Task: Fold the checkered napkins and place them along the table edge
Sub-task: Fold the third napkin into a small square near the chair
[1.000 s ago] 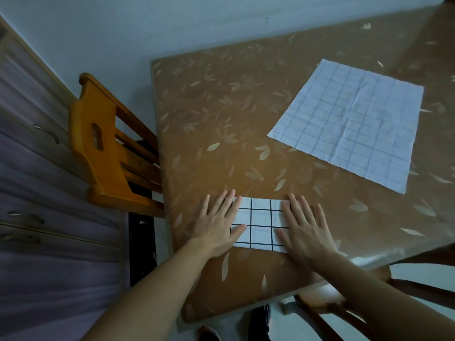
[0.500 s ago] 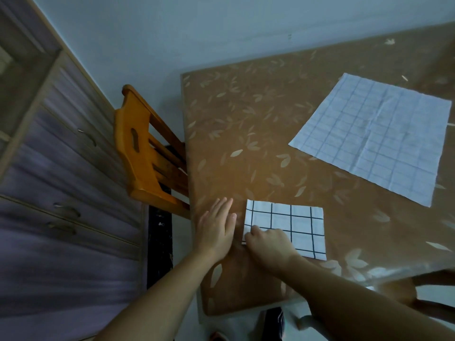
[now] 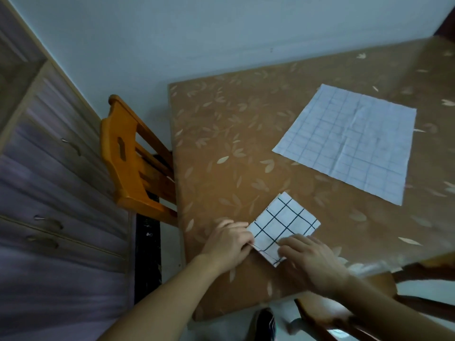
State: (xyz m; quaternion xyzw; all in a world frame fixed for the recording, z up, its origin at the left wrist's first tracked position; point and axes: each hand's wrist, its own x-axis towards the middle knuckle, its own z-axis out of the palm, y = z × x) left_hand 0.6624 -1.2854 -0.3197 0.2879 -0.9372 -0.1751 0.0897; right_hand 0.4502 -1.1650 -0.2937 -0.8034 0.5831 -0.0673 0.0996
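Turned askew since a moment ago, the folded napkin (image 3: pixel 283 225) sits near the table (image 3: pixel 221 143) corner, left hand (image 3: pixel 227 243) pinching its edge, right hand (image 3: pixel 310 257) gripping the near corner. Squaring it to the table edge looks wise. Two napkins: one folded, one unfolded napkin (image 3: pixel 349 141) farther in
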